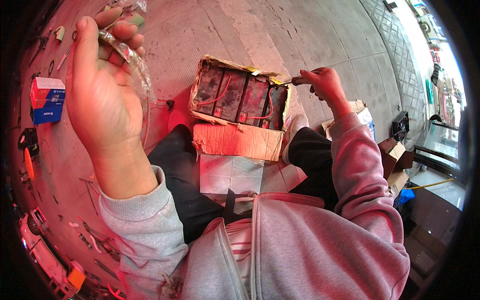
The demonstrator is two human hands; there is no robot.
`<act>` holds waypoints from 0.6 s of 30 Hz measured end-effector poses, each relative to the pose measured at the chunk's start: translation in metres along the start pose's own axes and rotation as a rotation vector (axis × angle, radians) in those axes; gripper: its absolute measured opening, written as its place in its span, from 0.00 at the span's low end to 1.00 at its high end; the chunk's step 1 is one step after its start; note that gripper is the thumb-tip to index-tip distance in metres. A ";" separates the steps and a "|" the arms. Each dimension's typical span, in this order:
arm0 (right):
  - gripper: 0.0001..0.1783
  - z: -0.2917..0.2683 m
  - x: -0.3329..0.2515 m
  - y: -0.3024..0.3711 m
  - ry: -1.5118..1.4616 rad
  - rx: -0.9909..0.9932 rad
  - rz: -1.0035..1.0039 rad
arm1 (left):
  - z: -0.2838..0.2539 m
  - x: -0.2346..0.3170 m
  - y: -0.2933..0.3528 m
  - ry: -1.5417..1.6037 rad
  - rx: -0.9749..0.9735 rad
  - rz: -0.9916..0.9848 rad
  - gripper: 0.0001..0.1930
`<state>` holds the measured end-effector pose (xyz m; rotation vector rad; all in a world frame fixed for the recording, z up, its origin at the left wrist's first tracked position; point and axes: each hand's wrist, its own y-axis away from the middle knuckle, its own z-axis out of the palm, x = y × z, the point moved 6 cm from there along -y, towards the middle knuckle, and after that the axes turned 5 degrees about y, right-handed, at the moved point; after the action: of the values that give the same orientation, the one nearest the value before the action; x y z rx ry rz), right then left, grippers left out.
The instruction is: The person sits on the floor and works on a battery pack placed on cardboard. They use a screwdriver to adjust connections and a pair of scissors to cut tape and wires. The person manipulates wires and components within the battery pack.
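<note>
A worn cardboard box (197,80) stands between my feet, holding dark battery blocks (255,97) side by side with red wires (271,107) across their tops. My left hand (102,95) is raised at the upper left, palm toward me. Its bent fingers are closed on a crinkled strip of clear plastic (137,65), which trails down beside the wrist. My right hand (327,87) is over the box's right far corner, pinching a thin tool (287,83) that looks like a screwdriver. The tool's tip is at the box rim, near a yellow patch; its exact contact cannot be made out.
A blue and red carton (48,100) stands on the floor at left. Hand tools (95,237) lie scattered at lower left near a toy-like white vehicle (45,255). A torn cardboard flap (237,141) and a pale box (231,172) are close to me. Open cartons (395,157) stand at right.
</note>
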<state>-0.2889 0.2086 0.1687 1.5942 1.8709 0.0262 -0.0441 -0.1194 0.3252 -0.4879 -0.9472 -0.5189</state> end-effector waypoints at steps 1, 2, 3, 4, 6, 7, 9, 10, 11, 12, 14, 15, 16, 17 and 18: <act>0.20 0.000 0.002 -0.001 -0.001 0.004 0.007 | 0.001 0.000 0.000 0.012 -0.043 0.000 0.18; 0.20 0.001 0.003 -0.003 -0.011 -0.005 0.008 | -0.003 0.000 -0.002 0.009 -0.019 -0.016 0.18; 0.20 0.002 0.006 -0.006 -0.021 -0.014 0.009 | -0.006 0.001 -0.004 0.009 -0.018 -0.031 0.18; 0.20 0.003 0.009 -0.009 -0.025 -0.009 0.018 | -0.008 0.000 -0.005 0.010 -0.018 -0.047 0.18; 0.21 0.007 0.009 -0.013 -0.042 -0.026 -0.098 | -0.011 0.000 -0.006 0.009 -0.004 -0.047 0.18; 0.21 0.009 0.009 -0.014 -0.047 -0.027 -0.152 | -0.012 0.000 -0.006 0.008 0.003 -0.047 0.18; 0.21 0.014 0.003 -0.011 0.005 -0.030 -0.332 | -0.012 -0.001 -0.005 0.006 0.006 -0.044 0.17; 0.21 0.016 -0.002 -0.008 0.030 -0.032 -0.422 | -0.011 -0.002 -0.004 0.005 0.008 -0.043 0.17; 0.22 0.017 -0.002 -0.006 0.002 -0.042 -0.421 | -0.009 -0.002 -0.003 0.005 -0.001 -0.038 0.17; 0.22 0.018 -0.005 -0.004 -0.026 -0.053 -0.420 | -0.007 -0.002 -0.003 0.005 -0.011 -0.033 0.17; 0.24 0.017 -0.011 -0.001 -0.007 -0.057 -0.383 | -0.004 -0.003 -0.002 0.005 -0.019 -0.035 0.16; 0.24 0.016 -0.014 -0.001 0.040 -0.050 -0.349 | -0.003 -0.003 -0.003 0.006 -0.019 -0.040 0.16; 0.25 0.015 -0.015 -0.001 0.098 -0.053 -0.265 | -0.002 -0.003 -0.003 0.006 -0.019 -0.045 0.16; 0.26 0.015 -0.017 -0.001 0.143 -0.078 -0.223 | -0.001 -0.004 -0.003 0.009 -0.021 -0.047 0.16; 0.26 0.015 -0.015 -0.002 0.198 -0.114 -0.131 | -0.001 -0.004 -0.003 0.011 -0.022 -0.049 0.16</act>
<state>-0.2824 0.1887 0.1631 1.4323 2.0830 0.2371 -0.0473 -0.1210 0.3219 -0.4824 -0.9453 -0.5761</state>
